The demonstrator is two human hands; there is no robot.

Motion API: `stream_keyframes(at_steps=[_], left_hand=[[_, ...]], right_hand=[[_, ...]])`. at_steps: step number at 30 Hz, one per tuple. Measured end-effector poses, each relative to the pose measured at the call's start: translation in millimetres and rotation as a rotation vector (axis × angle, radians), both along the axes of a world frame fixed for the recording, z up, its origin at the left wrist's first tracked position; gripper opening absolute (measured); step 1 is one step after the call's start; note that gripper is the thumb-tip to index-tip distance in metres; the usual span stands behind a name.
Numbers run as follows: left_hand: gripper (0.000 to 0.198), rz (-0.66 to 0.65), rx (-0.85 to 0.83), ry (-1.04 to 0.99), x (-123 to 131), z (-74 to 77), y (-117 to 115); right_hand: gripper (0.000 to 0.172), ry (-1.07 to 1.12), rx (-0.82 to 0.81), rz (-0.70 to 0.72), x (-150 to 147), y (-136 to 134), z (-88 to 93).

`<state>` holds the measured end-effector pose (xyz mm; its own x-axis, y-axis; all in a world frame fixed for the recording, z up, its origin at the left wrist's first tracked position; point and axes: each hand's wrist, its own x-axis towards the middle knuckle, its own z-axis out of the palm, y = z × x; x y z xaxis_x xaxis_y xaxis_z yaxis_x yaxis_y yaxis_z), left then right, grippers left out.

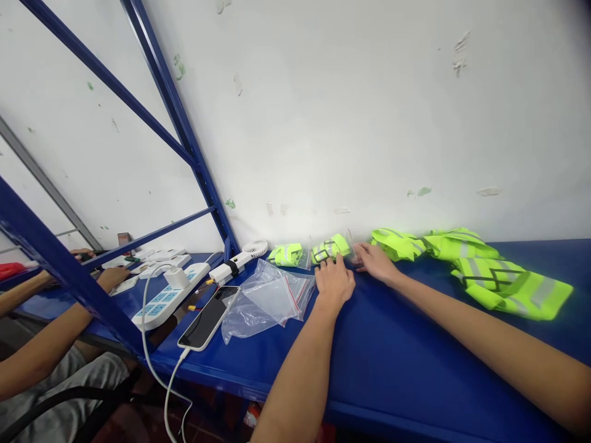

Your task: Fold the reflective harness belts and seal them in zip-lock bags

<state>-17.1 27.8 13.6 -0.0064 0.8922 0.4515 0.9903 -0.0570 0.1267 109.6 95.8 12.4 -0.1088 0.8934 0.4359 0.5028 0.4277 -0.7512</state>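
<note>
A folded neon-yellow reflective vest point(331, 246) lies in a clear zip bag against the wall. My left hand point(335, 280) rests on its front side, fingers bent over it. At the bag's right end my right hand point(376, 263) has thumb and fingertips closed on the clear plastic bag point(353, 249). Just left of these is another bagged vest point(286, 254). Loose neon-yellow vests with grey reflective strips lie to the right: a crumpled one point(397, 243) by my right hand and a strapped one point(512, 283) farther out.
Empty zip bags point(277, 295) lie left of my left hand on the blue table point(392, 363). Beyond them are a charging phone point(210, 319), a white handheld fan point(237, 261) and a power strip point(173, 295). A blue metal post point(184, 135) stands before another person's arms point(50, 351).
</note>
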Motion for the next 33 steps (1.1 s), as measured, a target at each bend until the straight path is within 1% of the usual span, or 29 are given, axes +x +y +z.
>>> stream_keyframes(at_steps=[2,4,6,7,8,9,11,13,15,17,18,20,21,23,25,27,29,31,32,33], left_hand=[[0.031,0.025,-0.005,0.01,-4,-4.4,5],[0.029,0.026,-0.002,0.017,-5,-5.7,8],[0.028,-0.015,-0.018,0.017,-4,-4.2,9],[0.027,-0.066,-0.033,0.018,-4,-2.8,9],[0.026,-0.136,-0.045,0.018,-3,-1.3,8],[0.026,-0.216,-0.05,0.013,-2,0.2,7],[0.025,-0.352,-0.021,-0.025,-1,2.5,5],[0.027,-0.405,0.051,-0.133,-1,3.2,5],[0.029,-0.401,0.129,-0.295,-2,2.3,8],[0.03,-0.407,0.166,-0.45,-2,0.0,12],[0.03,-0.427,0.159,-0.507,-2,-1.3,14],[0.029,-0.494,0.106,-0.583,-2,-3.7,17],[0.029,-0.534,0.069,-0.612,-1,-4.4,18],[0.028,-0.597,-0.008,-0.669,-1,-4.4,18],[0.027,-0.629,-0.078,-0.714,-1,-3.0,15],[0.026,-0.642,-0.123,-0.713,-2,-0.8,9],[0.037,-0.668,-0.145,-0.672,-3,1.2,4],[0.05,-0.707,-0.175,-0.647,-4,2.2,2],[0.05,-0.725,-0.199,-0.665,-4,2.3,2],[0.044,-0.736,-0.229,-0.703,-5,2.2,3]], right_hand=[[0.031,-0.112,0.069,-0.014,9,-1,11.6],[0.036,-0.2,0.142,-0.048,24,0,22.7],[0.041,-0.313,0.195,-0.114,43,5,30.3],[0.045,-0.435,0.21,-0.191,52,8,32.1],[0.048,-0.539,0.176,-0.258,60,12,32.6],[0.05,-0.617,0.102,-0.288,66,15,31.9],[0.052,-0.682,-0.04,-0.262,76,17,29.0],[0.051,-0.676,-0.084,-0.194,81,11,26.5],[0.051,-0.609,-0.056,-0.126,85,0,26.1],[0.051,-0.431,-0.017,-0.061,89,-12,26.2],[0.049,-0.333,-0.001,-0.043,90,-17,25.5],[0.041,-0.218,0.027,-0.011,94,-27,21.3],[0.038,-0.222,0.038,0.013,96,-31,18.0],[0.035,-0.277,0.055,0.106,99,-40,10.8],[0.04,-0.312,0.041,0.207,102,-48,5.7],[0.05,-0.337,0.012,0.274,104,-55,4.2],[0.058,-0.347,-0.007,0.306,105,-59,5.1],[0.052,-0.296,-0.028,0.307,105,-59,6.2],[0.048,-0.25,-0.042,0.295,105,-58,6.4],[0.047,-0.207,-0.059,0.279,105,-56,6.6]])
